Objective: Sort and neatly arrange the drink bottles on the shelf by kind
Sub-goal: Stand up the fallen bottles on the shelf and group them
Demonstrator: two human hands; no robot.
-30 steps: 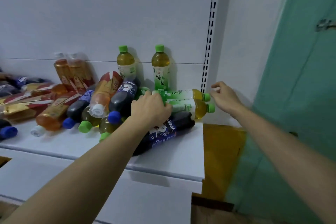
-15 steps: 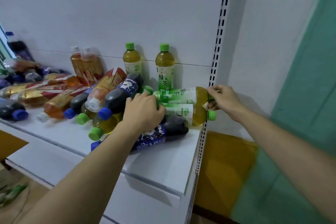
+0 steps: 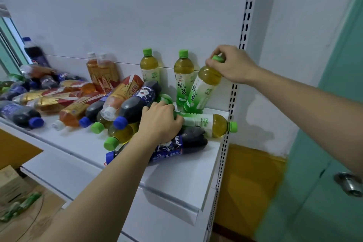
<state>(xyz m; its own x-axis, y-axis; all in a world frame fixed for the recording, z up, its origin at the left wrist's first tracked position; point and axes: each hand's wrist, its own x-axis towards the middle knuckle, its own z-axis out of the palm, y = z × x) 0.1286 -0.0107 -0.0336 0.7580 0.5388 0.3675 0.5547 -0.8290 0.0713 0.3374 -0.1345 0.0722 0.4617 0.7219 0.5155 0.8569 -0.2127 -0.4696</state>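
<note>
- The right hand (image 3: 231, 64) grips the green cap of a tilted green tea bottle (image 3: 202, 88), fingers curled over the top; the bottle leans left, its base down on the shelf (image 3: 176, 179) just beside the right upright rail (image 3: 231, 92).
- The left hand (image 3: 160, 122) is curled round the lower end of a lying green tea bottle (image 3: 210, 124), whose cap reaches the shelf's right edge at the rail.
- Two standing green tea bottles (image 3: 183, 76) are against the back panel, the nearer one touching the tilted bottle.
- A dark cola bottle (image 3: 176, 144) lies under the left wrist, blue cap pointing toward the front edge.
- To the left, a heap of cola, amber tea and green tea bottles (image 3: 117, 104) lies jumbled, caps toward the front.
- Bare shelf shows along the front strip and the front right corner; the back right corner is crowded.
</note>
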